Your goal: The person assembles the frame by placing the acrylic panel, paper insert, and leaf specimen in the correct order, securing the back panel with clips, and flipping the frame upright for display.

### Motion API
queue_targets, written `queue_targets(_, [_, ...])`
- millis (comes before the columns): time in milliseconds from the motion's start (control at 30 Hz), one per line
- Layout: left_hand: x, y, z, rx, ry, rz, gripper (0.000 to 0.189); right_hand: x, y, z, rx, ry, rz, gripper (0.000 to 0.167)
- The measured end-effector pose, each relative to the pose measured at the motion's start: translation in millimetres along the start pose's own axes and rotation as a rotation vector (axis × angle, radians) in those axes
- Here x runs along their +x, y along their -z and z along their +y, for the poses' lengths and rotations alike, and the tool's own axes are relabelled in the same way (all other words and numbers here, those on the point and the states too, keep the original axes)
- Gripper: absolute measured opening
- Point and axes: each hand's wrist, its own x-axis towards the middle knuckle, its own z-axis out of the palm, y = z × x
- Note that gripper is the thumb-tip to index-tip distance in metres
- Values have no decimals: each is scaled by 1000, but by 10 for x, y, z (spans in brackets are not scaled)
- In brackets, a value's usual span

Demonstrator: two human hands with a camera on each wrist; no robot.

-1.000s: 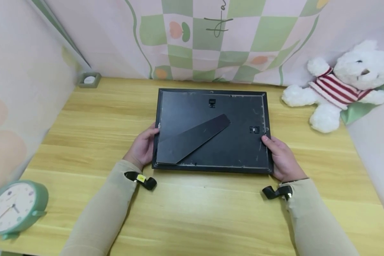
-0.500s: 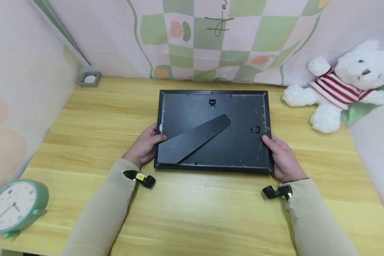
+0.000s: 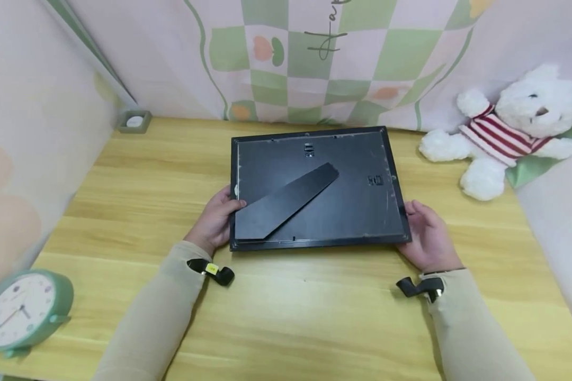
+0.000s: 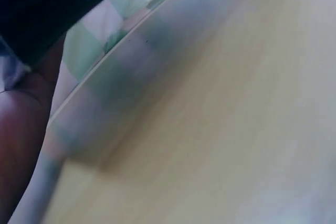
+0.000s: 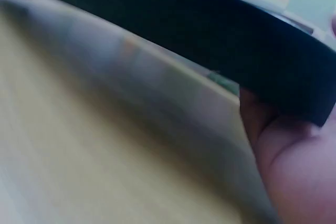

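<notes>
Swung askew, the black rectangular picture frame (image 3: 326, 211) seems steadied by the grasping left hand (image 3: 214, 219); whether the right hand (image 3: 431, 238) grips, I can't tell.

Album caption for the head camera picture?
A left hand grips and a right hand touches a black rectangular picture frame, back showing, over a yellow wooden table.

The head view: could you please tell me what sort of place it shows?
It looks like a desk nook at home, perhaps in a bedroom, judging by the wood-grain table, the white teddy bear in a striped top and the green clock.
</notes>
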Motion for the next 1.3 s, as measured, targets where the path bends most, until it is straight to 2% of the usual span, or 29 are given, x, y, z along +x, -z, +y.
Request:
queue_targets(233, [-15, -169, -166, -85, -57, 109, 33, -9, -40, 72, 384, 114, -12, 62])
queue_targets(333, [-7, -239, -270, -114, -75, 151, 32, 9, -95, 161, 450, 177, -10, 65])
queue_targets(400, [-3, -286, -342, -127, -80, 174, 32, 30, -131, 239, 419, 230, 0, 59])
queue_targets(500, [1, -357, -447, -143, -84, 196, 34, 79, -192, 381, 290, 283, 51, 44])
queue_targets(633, [-3, -440, -559, -163, -93, 206, 37, 160, -266, 565, 136, 278, 146, 31])
queue_targets(800, [-15, -478, -629, -164, -97, 184, 41, 182, -287, 681, 51, 277, 244, 31])
queue_targets(1033, [-44, -452, -603, -156, -92, 129, 44, 174, -206, 666, 35, 264, 325, 35])
queue_targets(1233, [-106, -420, -492, -188, -84, 29, 35, 184, -140, 613, 48, 262, 334, 38])
queue_targets(1300, [-115, -387, -448, -210, -86, 18, 32, 183, -131, 597, 28, 261, 326, 37])
